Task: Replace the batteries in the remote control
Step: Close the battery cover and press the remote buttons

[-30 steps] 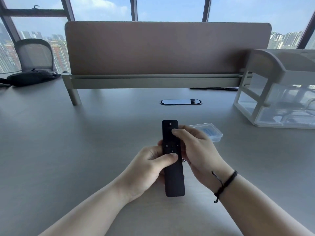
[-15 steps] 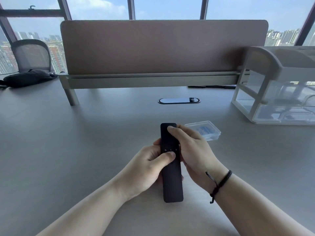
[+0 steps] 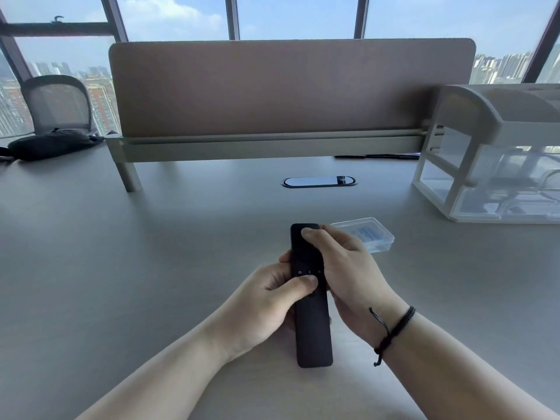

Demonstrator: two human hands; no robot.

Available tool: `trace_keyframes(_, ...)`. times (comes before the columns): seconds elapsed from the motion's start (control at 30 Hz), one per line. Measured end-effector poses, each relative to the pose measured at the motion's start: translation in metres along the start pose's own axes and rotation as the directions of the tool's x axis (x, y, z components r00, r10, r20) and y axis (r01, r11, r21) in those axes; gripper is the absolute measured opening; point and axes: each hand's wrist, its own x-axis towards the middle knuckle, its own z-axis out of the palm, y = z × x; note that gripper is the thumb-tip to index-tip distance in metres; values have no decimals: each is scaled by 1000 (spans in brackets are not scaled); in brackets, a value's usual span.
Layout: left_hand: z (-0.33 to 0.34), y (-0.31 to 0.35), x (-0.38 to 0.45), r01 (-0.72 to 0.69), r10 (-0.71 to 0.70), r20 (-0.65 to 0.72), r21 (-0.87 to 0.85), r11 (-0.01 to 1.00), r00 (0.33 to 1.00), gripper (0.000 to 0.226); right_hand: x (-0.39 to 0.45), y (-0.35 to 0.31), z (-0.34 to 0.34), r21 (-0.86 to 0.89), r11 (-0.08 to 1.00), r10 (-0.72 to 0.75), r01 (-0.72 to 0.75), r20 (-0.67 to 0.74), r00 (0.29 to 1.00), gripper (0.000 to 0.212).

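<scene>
A slim black remote control (image 3: 312, 325) is held lengthwise over the grey desk, button side up. My left hand (image 3: 266, 307) grips its middle from the left, thumb pressed across the face just below the small icons. My right hand (image 3: 348, 274) wraps the upper half from the right, its thumb lying on the top end. Behind my right hand a small clear plastic case (image 3: 374, 233) with blue contents lies on the desk, partly hidden by my fingers. The remote's back side is hidden.
A brown desk divider (image 3: 291, 89) on metal legs runs across the back. An oval cable grommet (image 3: 318, 181) sits in the desk ahead. A white and clear drawer organiser (image 3: 497, 153) stands at the right. A black bag (image 3: 51, 144) and mesh chair (image 3: 57, 101) are far left.
My right thumb has slid up the remote's face toward its top end. Both hands keep their hold and the remote sits slightly lower in view.
</scene>
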Motion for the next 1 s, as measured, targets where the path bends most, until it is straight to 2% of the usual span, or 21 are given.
trace_keyframes(0.17, -1, -1, 1, -6, 6, -2, -23, 1000, 1000, 29, 1, 1, -1, 0, 1000, 5, -5, 5, 1000, 22)
trace_keyframes(0.3, -2, -1, 1, -22, 19, -23, -100, 995, 1000, 31, 2, 2, -2, -7, 1000, 17, -16, 78, 997, 12)
trace_keyframes(0.4, -1, -2, 2, -21, 19, -27, -113, 993, 999, 36, 3, 3, -3, -40, 999, -5, 8, 81, 997, 8)
trace_keyframes(0.67, -3, -7, 5, -32, 29, -34, -88, 996, 999, 20, 4, 6, -3, -37, 998, -52, 55, 80, 995, 10)
trace_keyframes(1.0, -2, -6, 4, -22, 20, -34, -84, 996, 999, 24, 3, 5, -4, -53, 995, -79, 83, 85, 993, 10)
